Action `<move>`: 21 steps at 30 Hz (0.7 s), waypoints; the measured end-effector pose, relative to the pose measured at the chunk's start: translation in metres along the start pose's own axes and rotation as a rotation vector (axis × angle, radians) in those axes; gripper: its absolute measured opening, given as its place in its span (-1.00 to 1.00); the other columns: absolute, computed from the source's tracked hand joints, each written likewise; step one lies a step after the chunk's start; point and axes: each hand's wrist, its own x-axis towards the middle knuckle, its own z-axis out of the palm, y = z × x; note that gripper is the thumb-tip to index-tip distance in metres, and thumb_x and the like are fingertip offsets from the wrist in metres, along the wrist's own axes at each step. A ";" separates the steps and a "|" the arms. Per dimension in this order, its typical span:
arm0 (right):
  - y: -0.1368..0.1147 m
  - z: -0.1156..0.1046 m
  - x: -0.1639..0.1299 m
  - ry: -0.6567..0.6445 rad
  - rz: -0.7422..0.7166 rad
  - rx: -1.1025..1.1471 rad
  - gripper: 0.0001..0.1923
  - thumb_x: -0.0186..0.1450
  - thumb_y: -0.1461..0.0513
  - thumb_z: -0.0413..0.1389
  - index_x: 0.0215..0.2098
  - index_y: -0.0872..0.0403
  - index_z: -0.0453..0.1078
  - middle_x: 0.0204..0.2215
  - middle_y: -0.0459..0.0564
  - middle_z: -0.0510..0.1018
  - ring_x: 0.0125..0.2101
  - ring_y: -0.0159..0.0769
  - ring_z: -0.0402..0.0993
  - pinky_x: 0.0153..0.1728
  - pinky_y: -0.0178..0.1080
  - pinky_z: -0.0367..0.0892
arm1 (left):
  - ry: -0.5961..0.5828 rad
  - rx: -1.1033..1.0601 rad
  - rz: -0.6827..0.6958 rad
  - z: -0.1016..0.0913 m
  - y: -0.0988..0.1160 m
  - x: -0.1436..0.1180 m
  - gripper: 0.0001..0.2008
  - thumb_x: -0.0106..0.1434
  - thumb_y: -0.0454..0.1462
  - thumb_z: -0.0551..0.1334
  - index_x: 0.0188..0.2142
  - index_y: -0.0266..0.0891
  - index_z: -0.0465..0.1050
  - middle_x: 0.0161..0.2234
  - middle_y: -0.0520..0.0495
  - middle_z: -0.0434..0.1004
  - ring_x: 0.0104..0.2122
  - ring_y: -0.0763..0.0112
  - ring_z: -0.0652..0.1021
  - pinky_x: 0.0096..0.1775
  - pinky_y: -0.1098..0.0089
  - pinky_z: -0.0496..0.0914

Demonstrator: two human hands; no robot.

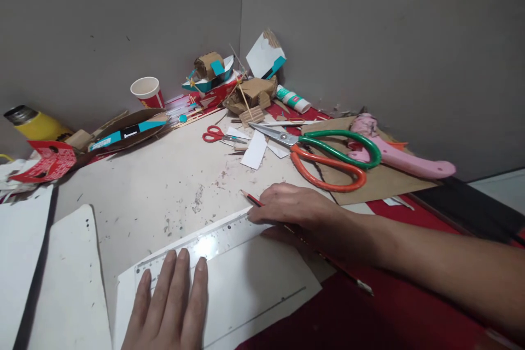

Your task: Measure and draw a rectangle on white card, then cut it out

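One paper cup (147, 90) stands far left, its pale inside showing; one yellow bottle (41, 127) leans farther left, and I cannot tell what it holds; one little blue and white card boat (211, 82) sits in the far middle, with a brown cardboard roll (207, 66) in it.

The table (147, 191) is pale and spotty; red (328, 317) shows at the near right; two grey walls (123, 22) meet in a far corner.

There are two pairs of scissors: one big pair (289, 138) with a green loop and an orange loop, and one small red pair (214, 134); one glue tube (293, 99) lies behind them.

One clear ruler (229, 231) lies on one white card (246, 284) at the near middle; the left hand (164, 314) rests flat on it, fingers spread a little; the right hand (303, 210) is at its right end, fingers bent around one pencil (251, 198); one dark line (270, 306) crosses the card's near side.
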 end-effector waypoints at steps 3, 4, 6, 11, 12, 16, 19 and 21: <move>-0.001 0.001 0.001 0.012 0.001 0.002 -0.80 0.37 0.37 0.08 -0.05 0.11 0.41 -0.27 0.05 0.56 -0.22 -0.29 0.38 -0.14 -0.25 0.30 | -0.016 0.000 -0.003 -0.002 0.001 0.000 -0.27 0.38 0.05 -0.18 0.39 -0.35 -0.14 0.22 -0.38 0.33 0.36 -0.06 0.01 0.25 -0.07 -0.07; -0.001 0.000 0.001 0.016 0.003 0.001 -0.81 0.37 0.37 0.07 -0.06 0.11 0.41 -0.29 0.05 0.55 -0.22 -0.29 0.38 -0.15 -0.25 0.31 | -0.024 0.001 -0.007 -0.003 0.001 0.000 -0.25 0.37 0.08 -0.19 0.39 -0.34 -0.14 0.23 -0.37 0.32 0.35 -0.05 0.02 0.25 -0.06 -0.07; -0.003 0.000 0.002 0.022 0.016 -0.007 -0.82 0.37 0.37 0.07 -0.08 0.12 0.42 -0.31 0.05 0.55 -0.24 -0.30 0.40 -0.18 -0.27 0.31 | -0.035 0.005 -0.013 -0.004 0.001 0.000 -0.22 0.36 0.13 -0.18 0.39 -0.32 -0.13 0.25 -0.35 0.30 0.35 -0.04 0.03 0.26 -0.06 -0.06; -0.005 0.001 0.003 0.040 0.018 -0.031 -0.82 0.36 0.37 0.08 -0.08 0.13 0.42 -0.31 0.06 0.54 -0.26 -0.33 0.42 -0.20 -0.30 0.32 | -0.030 -0.001 -0.007 -0.005 0.001 0.001 -0.19 0.35 0.15 -0.15 0.38 -0.34 -0.11 0.25 -0.35 0.30 0.35 -0.05 0.05 0.26 -0.05 -0.07; -0.005 0.001 0.003 0.042 0.019 -0.033 -0.81 0.37 0.36 0.08 -0.07 0.12 0.42 -0.31 0.06 0.54 -0.26 -0.33 0.43 -0.20 -0.30 0.33 | -0.027 -0.006 -0.007 -0.005 0.001 0.001 -0.18 0.34 0.16 -0.14 0.38 -0.35 -0.11 0.25 -0.37 0.29 0.35 -0.06 0.05 0.27 -0.06 -0.07; -0.006 0.001 0.003 0.028 0.045 -0.021 -0.82 0.39 0.34 0.06 -0.06 0.11 0.42 -0.30 0.06 0.56 -0.26 -0.31 0.45 -0.20 -0.28 0.35 | -0.031 -0.025 0.000 -0.007 0.001 0.002 -0.14 0.31 0.19 -0.07 0.38 -0.38 -0.09 0.25 -0.39 0.29 0.34 -0.08 0.05 0.28 -0.06 -0.10; -0.004 0.003 0.001 0.025 0.034 -0.019 -0.81 0.40 0.32 0.06 -0.04 0.07 0.41 -0.28 0.05 0.57 -0.24 -0.29 0.46 -0.18 -0.25 0.35 | -0.058 -0.015 0.027 -0.012 -0.001 0.003 -0.08 0.26 0.22 0.00 0.36 -0.41 -0.05 0.25 -0.42 0.27 0.34 -0.13 0.04 0.28 -0.06 -0.14; -0.002 0.005 -0.001 0.036 0.018 -0.016 -0.79 0.40 0.31 0.07 -0.01 0.05 0.40 -0.27 0.04 0.57 -0.23 -0.29 0.46 -0.18 -0.24 0.35 | -0.086 0.005 0.070 -0.017 -0.003 0.004 -0.05 0.23 0.23 0.07 0.34 -0.45 0.00 0.25 -0.45 0.26 0.33 -0.17 0.05 0.28 -0.05 -0.17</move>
